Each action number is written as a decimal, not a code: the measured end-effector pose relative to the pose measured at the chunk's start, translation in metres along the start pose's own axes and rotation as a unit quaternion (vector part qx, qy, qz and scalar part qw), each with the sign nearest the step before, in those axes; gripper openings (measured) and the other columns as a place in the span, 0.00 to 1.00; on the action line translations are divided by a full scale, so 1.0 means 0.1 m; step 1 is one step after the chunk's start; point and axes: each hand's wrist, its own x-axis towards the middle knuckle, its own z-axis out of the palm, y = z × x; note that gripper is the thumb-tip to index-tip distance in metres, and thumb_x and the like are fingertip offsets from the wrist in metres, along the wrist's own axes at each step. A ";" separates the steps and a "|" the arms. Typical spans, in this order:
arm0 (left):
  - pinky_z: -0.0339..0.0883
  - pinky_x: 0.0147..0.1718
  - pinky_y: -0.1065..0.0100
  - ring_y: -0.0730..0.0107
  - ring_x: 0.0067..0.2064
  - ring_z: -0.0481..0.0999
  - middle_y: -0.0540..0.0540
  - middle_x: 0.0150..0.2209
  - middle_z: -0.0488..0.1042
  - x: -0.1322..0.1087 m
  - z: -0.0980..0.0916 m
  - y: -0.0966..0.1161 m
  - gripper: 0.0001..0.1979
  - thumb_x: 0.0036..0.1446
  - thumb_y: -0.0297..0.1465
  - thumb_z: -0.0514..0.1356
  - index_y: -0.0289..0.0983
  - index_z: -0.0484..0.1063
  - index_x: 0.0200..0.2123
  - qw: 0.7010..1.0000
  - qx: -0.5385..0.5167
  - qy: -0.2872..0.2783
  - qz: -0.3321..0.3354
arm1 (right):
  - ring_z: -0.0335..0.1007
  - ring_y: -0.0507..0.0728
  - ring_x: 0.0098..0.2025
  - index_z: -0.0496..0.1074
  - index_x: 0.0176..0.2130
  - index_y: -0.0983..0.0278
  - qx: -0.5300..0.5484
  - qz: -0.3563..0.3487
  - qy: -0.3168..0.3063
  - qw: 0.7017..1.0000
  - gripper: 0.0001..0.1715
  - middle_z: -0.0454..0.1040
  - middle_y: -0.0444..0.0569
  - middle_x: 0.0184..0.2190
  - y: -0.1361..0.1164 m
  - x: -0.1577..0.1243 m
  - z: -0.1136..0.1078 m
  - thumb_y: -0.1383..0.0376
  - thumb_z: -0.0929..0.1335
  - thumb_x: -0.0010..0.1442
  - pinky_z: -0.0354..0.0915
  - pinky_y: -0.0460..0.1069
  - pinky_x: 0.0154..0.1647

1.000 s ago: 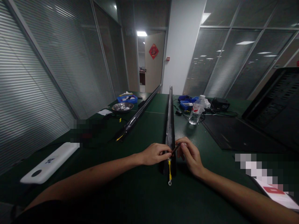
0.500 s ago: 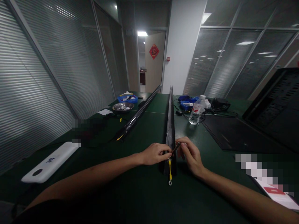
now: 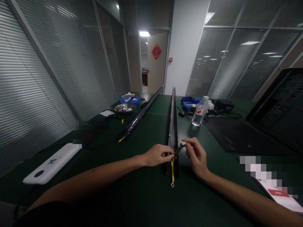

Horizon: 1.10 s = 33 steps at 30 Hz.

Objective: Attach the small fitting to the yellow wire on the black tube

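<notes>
1. Long dark rail point(image 3: 173, 126) lies lengthwise on the green table point(image 3: 151, 195), its near end between the person's hands.
2. From here, the left hand point(image 3: 157, 155) is narrowed, thumb and forefinger closed about the lower end of a slim tool point(image 3: 179, 150), probably a wrench, over the rail.
3. The right hand point(image 3: 197, 156) is half curled, fingertips at the tool's upper end; I can't tell whether they grip or push.
4. I'd keep that lower end firmly seated, turn in short strokes, and watch that the yellow lead point(image 3: 172, 171) doesn't twist round.
</notes>
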 end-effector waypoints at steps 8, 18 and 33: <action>0.59 0.33 0.73 0.73 0.32 0.68 0.48 0.35 0.73 0.00 0.01 -0.01 0.14 0.69 0.38 0.56 0.35 0.77 0.42 1.000 -0.007 0.006 -0.004 | 0.72 0.61 0.45 0.76 0.55 0.56 -0.064 -0.033 -0.017 0.997 0.20 0.72 0.52 0.45 -0.01 0.05 0.01 0.68 0.63 0.68 0.70 0.55 0.41; 0.56 0.28 0.75 0.76 0.29 0.64 0.49 0.33 0.71 0.00 0.02 -0.05 0.13 0.69 0.36 0.58 0.33 0.77 0.43 0.998 -0.061 0.032 -0.013 | 0.72 0.62 0.44 0.76 0.53 0.59 -0.008 -0.037 -0.096 0.995 0.15 0.74 0.52 0.41 -0.04 0.07 0.03 0.63 0.63 0.71 0.67 0.55 0.46; 0.61 0.30 0.75 0.73 0.31 0.70 0.48 0.35 0.74 0.01 -0.01 0.01 0.15 0.71 0.38 0.54 0.34 0.76 0.46 0.998 -0.051 0.004 -0.046 | 0.72 0.58 0.39 0.76 0.44 0.60 0.013 -0.018 -0.110 0.994 0.08 0.74 0.48 0.37 -0.05 0.06 0.02 0.62 0.67 0.70 0.66 0.52 0.42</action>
